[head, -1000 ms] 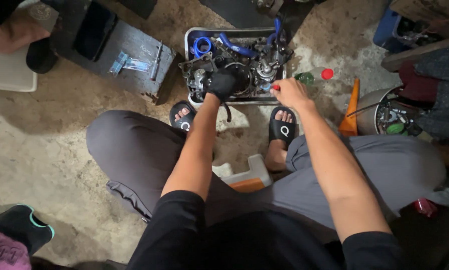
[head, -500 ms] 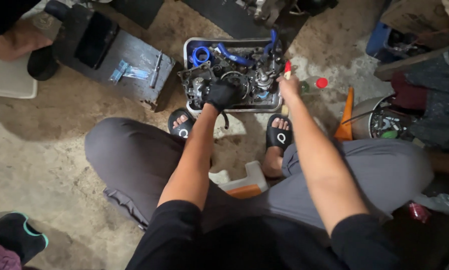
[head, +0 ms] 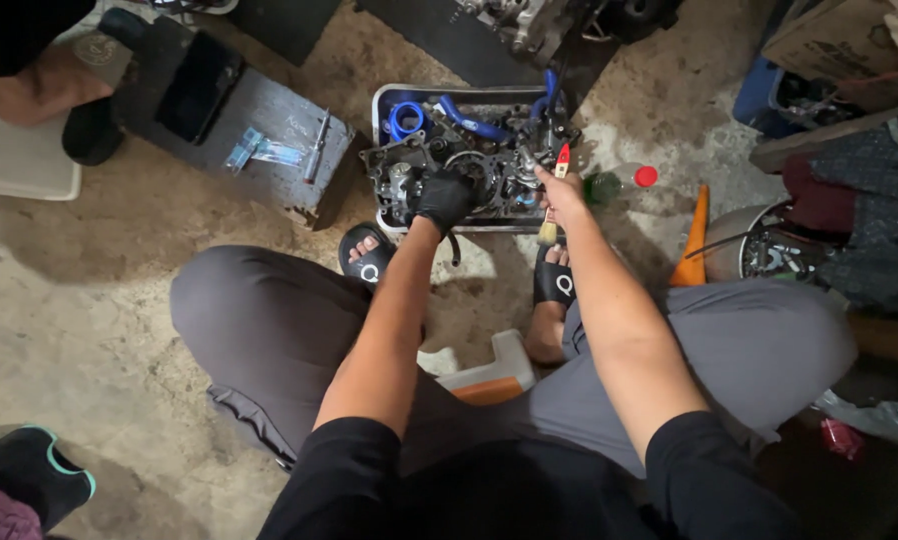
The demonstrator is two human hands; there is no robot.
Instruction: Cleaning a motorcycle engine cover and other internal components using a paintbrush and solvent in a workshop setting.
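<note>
My left hand (head: 443, 198), in a black glove, grips a dark metal engine part (head: 409, 172) that lies in a grey tray (head: 379, 105) on the floor between my feet. My bare right hand (head: 559, 195) holds a small paintbrush (head: 552, 205) with a red-tipped handle pointing up and its bristles hanging down at the tray's near right corner. Blue hoses (head: 469, 122) lie at the back of the tray among more metal parts.
A grey metal box (head: 269, 150) stands left of the tray. A green bottle with a red cap (head: 619, 182) and an orange cone (head: 694, 240) lie to the right, near a wheel (head: 769, 250). Another person's foot (head: 39, 90) is at the top left.
The view has shifted so the tray sits lower in frame. My right hand has turned, and the paintbrush now hangs bristles-down at the tray's corner. My left hand stays on the engine part.
</note>
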